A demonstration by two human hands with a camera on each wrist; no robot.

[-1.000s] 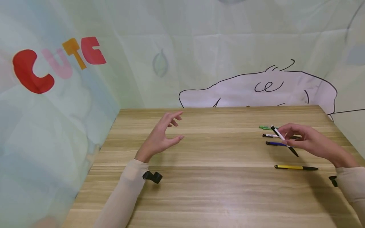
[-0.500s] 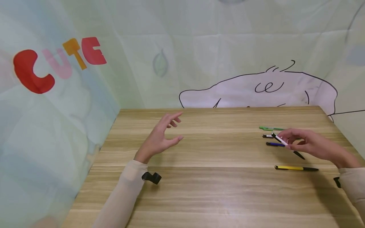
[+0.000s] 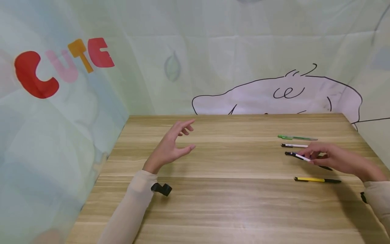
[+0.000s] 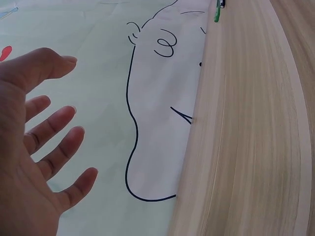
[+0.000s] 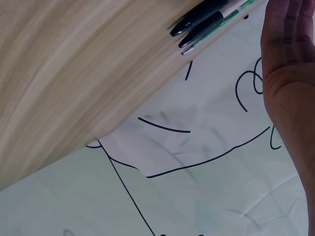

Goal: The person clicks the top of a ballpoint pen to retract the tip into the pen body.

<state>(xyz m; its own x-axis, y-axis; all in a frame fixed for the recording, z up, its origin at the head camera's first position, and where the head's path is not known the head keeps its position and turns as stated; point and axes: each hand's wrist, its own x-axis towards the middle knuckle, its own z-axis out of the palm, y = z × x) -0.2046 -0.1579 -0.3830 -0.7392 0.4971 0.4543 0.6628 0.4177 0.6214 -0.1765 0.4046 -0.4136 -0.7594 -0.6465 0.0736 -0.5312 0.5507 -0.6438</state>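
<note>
In the head view my right hand (image 3: 338,157) pinches a white pen (image 3: 302,157) with black ends between thumb and fingers. That pen slants low over a blue pen (image 3: 287,154), covering much of it. Just behind lies another white pen (image 3: 294,145), its right part hidden by the hand, and a green pen (image 3: 297,137) lies farthest back. A yellow pen (image 3: 317,179) rests nearer the front. On the left, my left hand (image 3: 169,147) hovers with thumb and fingers spread apart and nothing between them. The right wrist view shows the palm edge, but its fingertips are out of frame.
The pens lie roughly parallel on the right side of a wood-grain table (image 3: 231,203). A printed cloth backdrop (image 3: 146,74) rises right behind the table's far edge and along its left side. A small black device (image 3: 163,189) sits on the left sleeve.
My right hand has come down toward the table with the white pen, which now slants less steeply and overlaps the blue pen. The green pen is fully uncovered. My left hand stays in place.
</note>
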